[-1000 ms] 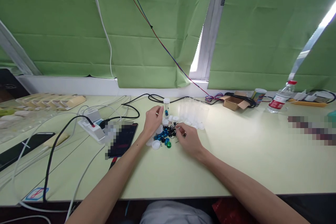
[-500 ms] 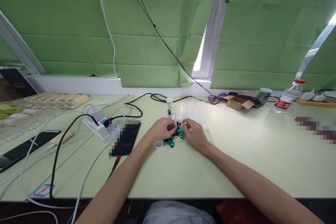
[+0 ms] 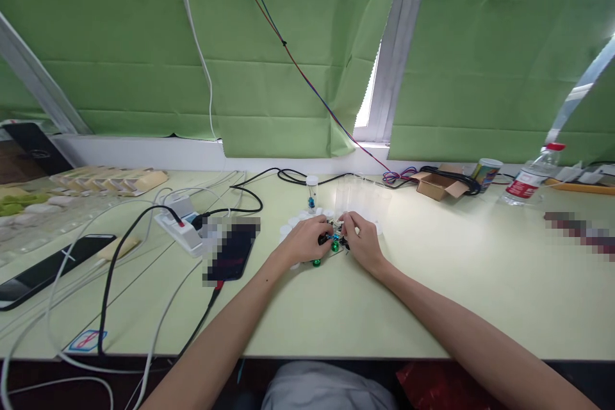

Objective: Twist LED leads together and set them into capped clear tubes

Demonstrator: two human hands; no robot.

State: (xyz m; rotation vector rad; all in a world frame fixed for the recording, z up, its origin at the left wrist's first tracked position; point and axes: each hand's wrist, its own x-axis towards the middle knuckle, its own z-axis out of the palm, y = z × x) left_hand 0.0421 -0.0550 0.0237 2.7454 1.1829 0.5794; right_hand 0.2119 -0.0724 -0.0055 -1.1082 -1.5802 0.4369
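Observation:
My left hand (image 3: 307, 241) lies over the left side of a small pile of parts, its fingers curled down among black pieces. My right hand (image 3: 362, 242) faces it from the right, thumb and fingertips drawn together at the pile. What either pinches is too small to make out. Between them show a shiny green ball (image 3: 335, 246) and small blue and black bits. Another green ball (image 3: 316, 262) sits just below my left hand. Behind the hands a clear tube with a white cap (image 3: 312, 191) stands upright, a blue piece inside. White round caps (image 3: 286, 230) lie around my left hand.
Clear plastic containers (image 3: 358, 195) stand behind my right hand. To the left are a dark phone (image 3: 235, 250), a power strip (image 3: 185, 230) and looping cables. A small cardboard box (image 3: 435, 186), a printed can (image 3: 485, 174) and a water bottle (image 3: 526, 180) are at the back right.
My left hand has moved right and further over the pile, covering more of it. My right hand has shifted slightly right, its fingers more curled. The view has shifted slightly.

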